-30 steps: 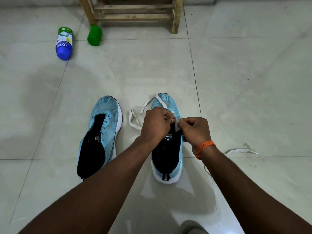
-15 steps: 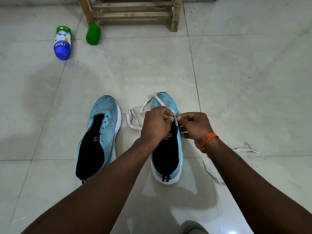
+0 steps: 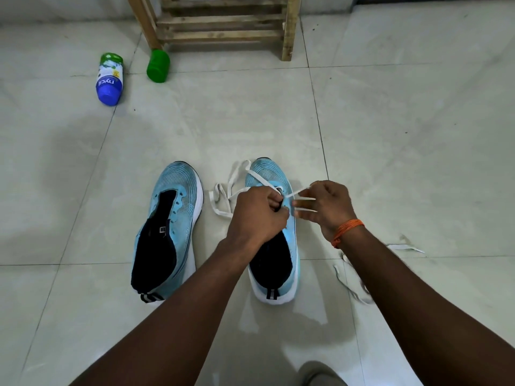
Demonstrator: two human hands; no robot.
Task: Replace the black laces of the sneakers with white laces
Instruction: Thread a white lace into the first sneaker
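Head view: right hand [image 3: 326,207] pinching white lace [image 3: 296,194], pulling it farther right of left hand [image 3: 257,215], whose curled fingers are gripping sneaker [image 3: 267,171]; eyelet threading progressing.

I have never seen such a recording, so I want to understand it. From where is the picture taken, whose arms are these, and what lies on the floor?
There is no machine: a person works with bare hands. One camera sits on the person's head and looks down, so both arms enter from below. Two light-blue sneakers stand on the tiled floor. The left hand grips the white lace at the eyelets of one sneaker; the right hand pinches the same lace and has an orange thread at its wrist. The other sneaker has no lace. A loose stretch of white lace lies at the right. Farther off lie a blue-and-white bottle and a green container, near a wooden rack.
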